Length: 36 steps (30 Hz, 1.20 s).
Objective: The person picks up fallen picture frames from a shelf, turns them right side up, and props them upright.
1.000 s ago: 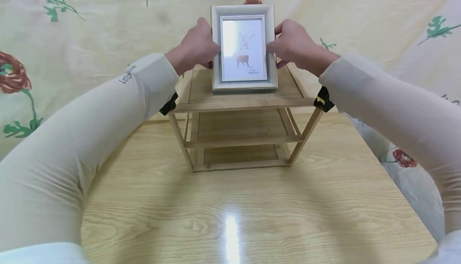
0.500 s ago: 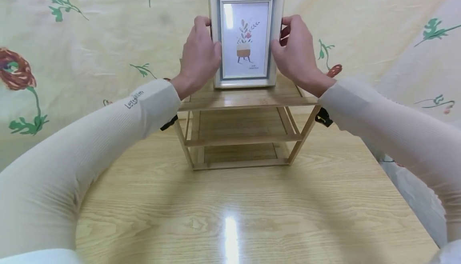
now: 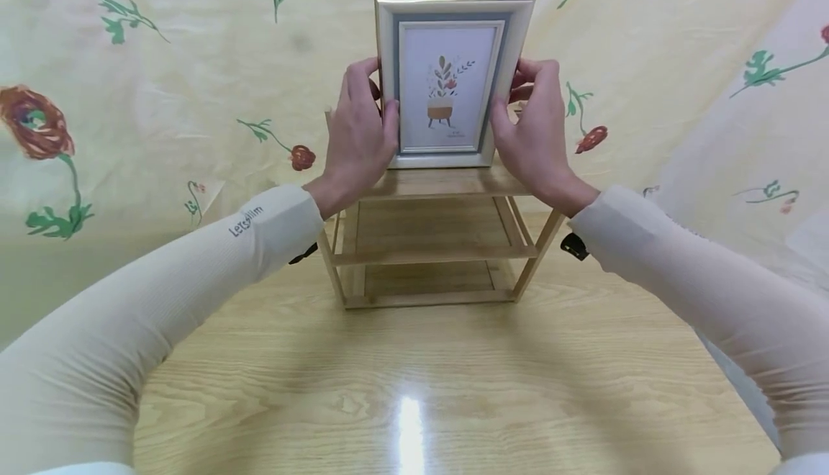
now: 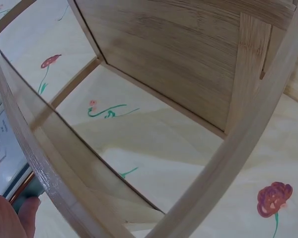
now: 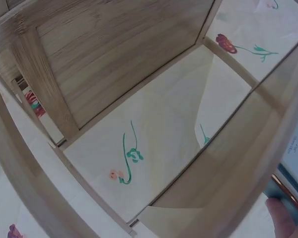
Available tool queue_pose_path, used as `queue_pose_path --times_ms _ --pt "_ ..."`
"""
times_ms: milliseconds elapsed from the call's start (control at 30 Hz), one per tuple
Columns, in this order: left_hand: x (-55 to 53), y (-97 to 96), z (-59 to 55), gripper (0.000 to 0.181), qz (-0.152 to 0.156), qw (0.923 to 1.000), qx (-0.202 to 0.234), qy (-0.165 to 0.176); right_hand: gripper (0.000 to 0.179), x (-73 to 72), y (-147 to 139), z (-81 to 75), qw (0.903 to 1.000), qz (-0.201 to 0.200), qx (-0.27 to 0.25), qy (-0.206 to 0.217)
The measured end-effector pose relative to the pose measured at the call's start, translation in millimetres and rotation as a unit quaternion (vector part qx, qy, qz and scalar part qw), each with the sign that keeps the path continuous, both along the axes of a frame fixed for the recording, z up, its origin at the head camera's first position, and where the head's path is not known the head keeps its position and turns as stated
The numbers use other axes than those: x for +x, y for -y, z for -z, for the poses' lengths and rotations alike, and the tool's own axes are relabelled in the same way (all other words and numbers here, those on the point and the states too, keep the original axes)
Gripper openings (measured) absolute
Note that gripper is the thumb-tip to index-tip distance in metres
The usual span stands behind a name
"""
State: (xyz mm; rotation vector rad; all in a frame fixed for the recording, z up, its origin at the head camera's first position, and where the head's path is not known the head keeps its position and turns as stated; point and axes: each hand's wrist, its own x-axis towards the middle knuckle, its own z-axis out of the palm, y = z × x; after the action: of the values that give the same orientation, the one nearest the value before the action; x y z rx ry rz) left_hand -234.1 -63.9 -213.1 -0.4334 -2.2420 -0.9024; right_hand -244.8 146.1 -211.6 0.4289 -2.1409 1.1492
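Note:
A picture frame (image 3: 447, 86) with a pale, gold-edged border and a potted-plant print is upright over the top board of a wooden shelf rack (image 3: 440, 253). Its upper edge leans towards me. My left hand (image 3: 359, 133) grips the left side, thumb on the front and fingers behind. On the opposite side my right hand (image 3: 537, 133) holds it the same way. Whether the lower edge touches the board I cannot tell. Both wrist views look into the rack from the side, with a corner of the frame and a thumb at the edge.
The rack has three boards and slanted side legs, and stands at the back of a wood-grain table (image 3: 414, 360). Behind it hangs a pale cloth (image 3: 194, 101) printed with red flowers. A black strap (image 3: 573, 246) shows below the right sleeve.
The picture frame first rose and came nearer, looking larger. Since half a second ago it has dropped a little in view and its top has tipped towards me. Both hands kept their hold.

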Motion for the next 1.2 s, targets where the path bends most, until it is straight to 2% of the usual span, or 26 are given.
queue_pose_path --times_ms 233,533,767,1000,1200 --pt "-1.1 -1.5 4.5 0.039 0.016 0.9994 0.012 -0.027 0.033 0.4 -2.6 4.1 0.9997 -0.008 -0.004 -0.021" --pt "-3.0 -0.8 5.3 0.038 0.012 0.9993 0.01 -0.034 0.033 -0.3 -1.7 4.0 0.9998 -0.003 0.002 -0.018" --pt "-2.3 -0.5 4.6 0.039 0.003 0.9997 0.009 -0.023 0.033 -1.4 -0.8 4.5 0.9998 -0.002 0.004 -0.017" --pt "-0.8 0.0 1.5 0.04 0.007 0.9997 0.009 -0.022 0.031 -4.7 1.0 -0.2 1.0 0.0 -0.003 -0.002" --pt "2.6 0.1 0.4 0.05 0.015 0.9986 0.05 -0.013 0.03 -12.6 -0.7 -8.2 0.9992 -0.002 -0.012 0.038"
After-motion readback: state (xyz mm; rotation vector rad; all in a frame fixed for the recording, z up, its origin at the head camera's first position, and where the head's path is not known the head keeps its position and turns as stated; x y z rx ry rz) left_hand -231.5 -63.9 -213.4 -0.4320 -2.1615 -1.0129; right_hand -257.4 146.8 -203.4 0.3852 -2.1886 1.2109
